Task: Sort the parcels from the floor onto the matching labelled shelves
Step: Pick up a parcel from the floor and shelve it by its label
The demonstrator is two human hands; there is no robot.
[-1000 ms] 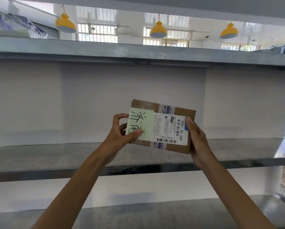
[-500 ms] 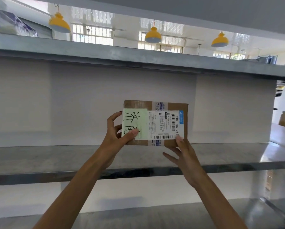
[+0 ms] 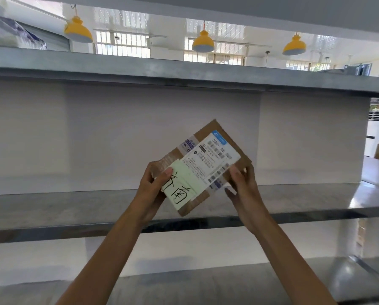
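Head view: I have the parcel (image 3: pixel 208 148) up in the air between my hands, tilted so its far end points up and to my right, in front of the middle shelf (image 3: pixel 74 208) and not touching it. My left hand (image 3: pixel 150 190) grips the near end, thumb pressed on the green note (image 3: pixel 182 186) and fingers curled behind. My right hand (image 3: pixel 244 192) pinches the long edge just beside the label (image 3: pixel 210 159), thumb on top, with one finger sticking out loose below. It is a small flat cardboard box, so I judge it stiff enough to hold by the edges without buckling, and light, since thumb and fingers alone carry it. The tape and the glossy label look slick, and the note may be only lightly stuck, so bare cardboard at the two ends seems the safest grip.
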